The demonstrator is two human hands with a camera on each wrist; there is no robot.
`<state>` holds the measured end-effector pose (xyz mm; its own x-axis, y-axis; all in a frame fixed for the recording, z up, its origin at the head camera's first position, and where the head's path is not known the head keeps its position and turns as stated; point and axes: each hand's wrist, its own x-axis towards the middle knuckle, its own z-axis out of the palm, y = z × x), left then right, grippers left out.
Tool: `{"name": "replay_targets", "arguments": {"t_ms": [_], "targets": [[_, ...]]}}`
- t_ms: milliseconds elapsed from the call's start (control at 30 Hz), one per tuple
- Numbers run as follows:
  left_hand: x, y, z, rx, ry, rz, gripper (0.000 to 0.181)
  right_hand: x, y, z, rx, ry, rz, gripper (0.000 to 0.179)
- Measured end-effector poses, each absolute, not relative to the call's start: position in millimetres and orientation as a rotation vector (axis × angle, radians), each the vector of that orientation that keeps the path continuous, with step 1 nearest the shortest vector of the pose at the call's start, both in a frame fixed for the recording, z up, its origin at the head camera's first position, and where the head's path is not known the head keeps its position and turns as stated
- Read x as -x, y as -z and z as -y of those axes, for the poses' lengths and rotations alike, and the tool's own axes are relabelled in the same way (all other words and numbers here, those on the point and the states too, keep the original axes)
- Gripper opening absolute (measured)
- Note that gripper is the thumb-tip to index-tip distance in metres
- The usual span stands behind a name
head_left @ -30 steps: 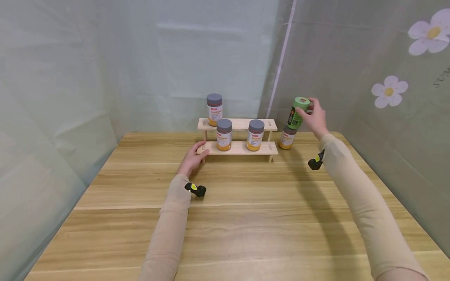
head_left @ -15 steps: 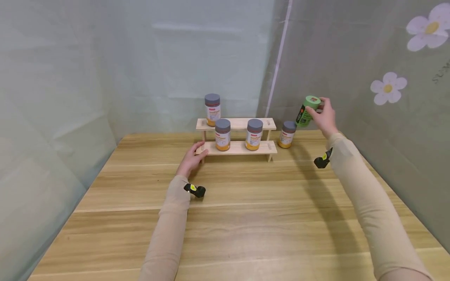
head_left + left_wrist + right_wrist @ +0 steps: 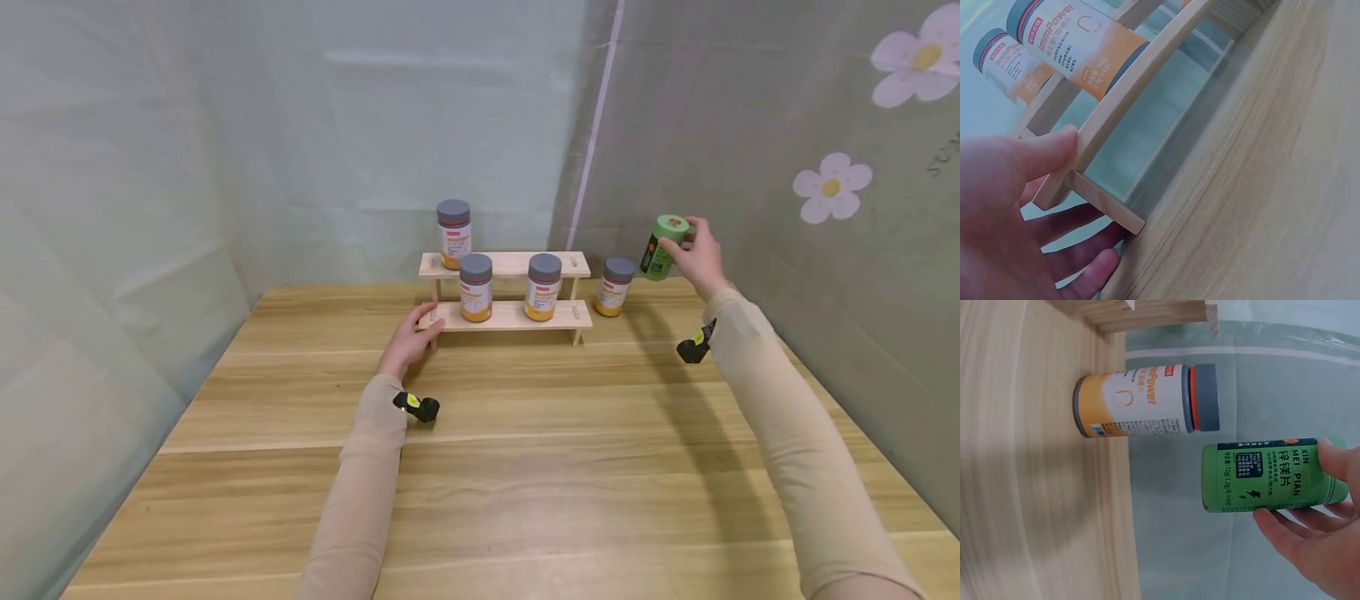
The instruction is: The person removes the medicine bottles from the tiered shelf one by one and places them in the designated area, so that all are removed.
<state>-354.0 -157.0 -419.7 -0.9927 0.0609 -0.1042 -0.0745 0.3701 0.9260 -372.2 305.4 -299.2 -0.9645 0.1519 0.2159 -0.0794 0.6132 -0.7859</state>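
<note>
While the left hand [image 3: 407, 340] grips the rack's [image 3: 510, 315] edge, the right hand [image 3: 702, 258] pinches a bottle [image 3: 1260, 481] midair.

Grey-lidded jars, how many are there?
4: one jar on the left of the upper shelf; two jars on the lower shelf; one jar on the table, further right.

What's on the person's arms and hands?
Wrinkly beige sleeves reaching the wrists! At each wrist sits a little black gadget with a bright yellow patch. The left hand and right hand wear no gloves.
</note>
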Motion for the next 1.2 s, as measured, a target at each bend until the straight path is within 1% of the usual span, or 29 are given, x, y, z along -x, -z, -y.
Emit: {"name": "replay_targets", "arguments": {"t_ms": [533, 900, 1200], "targets": [[355.1, 420.8, 155.5, -0.020, -1.729, -2.509, 0.054, 377.2, 322.9, -316.6, 0.043, -1.251, 2.697, 0.070], [352.3, 417.5, 155.0, -0.010, -1.705, -2.510, 0.055, 381.0, 350.9, -322.8, 0.041, -1.282, 2.708, 0.069], [353.7, 418.6, 156.6, -0.004, -1.699, -2.511, 0.055, 383.5, 359.5, -325.4, 0.014, -1.324, 2.697, 0.069]]}}
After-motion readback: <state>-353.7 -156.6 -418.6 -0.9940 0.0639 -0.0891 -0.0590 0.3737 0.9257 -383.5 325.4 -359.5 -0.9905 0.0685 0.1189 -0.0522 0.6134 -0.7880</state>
